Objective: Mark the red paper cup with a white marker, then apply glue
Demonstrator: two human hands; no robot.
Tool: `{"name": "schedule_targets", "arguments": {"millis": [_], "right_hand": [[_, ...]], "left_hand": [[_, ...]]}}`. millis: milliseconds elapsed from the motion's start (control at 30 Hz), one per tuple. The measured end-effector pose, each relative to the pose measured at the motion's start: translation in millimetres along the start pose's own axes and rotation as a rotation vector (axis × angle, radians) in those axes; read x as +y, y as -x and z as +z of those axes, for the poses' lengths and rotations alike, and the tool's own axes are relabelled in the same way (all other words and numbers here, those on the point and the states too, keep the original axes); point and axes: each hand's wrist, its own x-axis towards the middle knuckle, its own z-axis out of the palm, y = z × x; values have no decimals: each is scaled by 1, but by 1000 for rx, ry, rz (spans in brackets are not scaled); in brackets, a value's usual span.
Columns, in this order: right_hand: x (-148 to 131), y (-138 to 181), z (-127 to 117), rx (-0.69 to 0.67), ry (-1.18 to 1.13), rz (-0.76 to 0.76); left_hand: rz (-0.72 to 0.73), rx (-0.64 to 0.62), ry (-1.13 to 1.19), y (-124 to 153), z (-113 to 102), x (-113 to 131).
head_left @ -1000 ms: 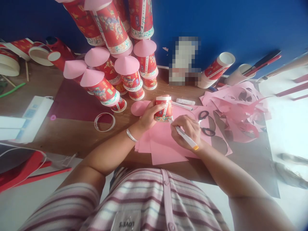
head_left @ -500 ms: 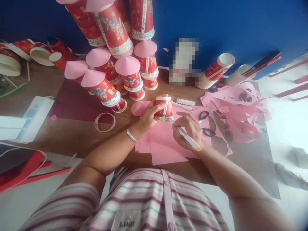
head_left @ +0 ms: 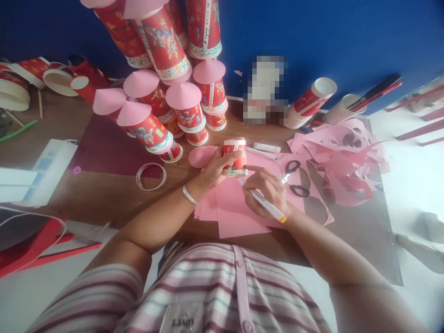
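Observation:
My left hand is closed around a red paper cup with a white rim and green marks along its lower band. In my right hand is a white marker with a yellow-orange end, its tip close to the cup's lower edge; whether it touches I cannot tell. Pink paper sheets lie under both hands. Black-handled scissors rest on the paper just right of my right hand. A pink paper disc or cone sits behind my left hand.
Red cup towers with pink cone tops stand at the back left. Pink paper scraps heap up on the right, below a pen holder. A tape-like ring and a white box lie to the left.
My right hand and the marker have shifted slightly left and down along the cup's lower edge. The cup has turned a little in my left hand, its white strip now less in view.

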Motion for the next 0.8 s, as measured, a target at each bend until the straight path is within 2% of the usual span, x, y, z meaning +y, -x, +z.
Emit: {"name": "schedule_targets", "arguments": {"millis": [233,400,633,800], "right_hand": [[0,-1,-1,11,10,-3],[1,0,0,14,17,-10],[4,1,-3,42,125,46],[4,-1,-4,36,145,44]], "left_hand": [[25,41,1,-3,-1,-2],[46,7,-27,-3,-1,-2],[232,14,-304,-1,-8,1],[216,21,-338,1,-7,3]]}}
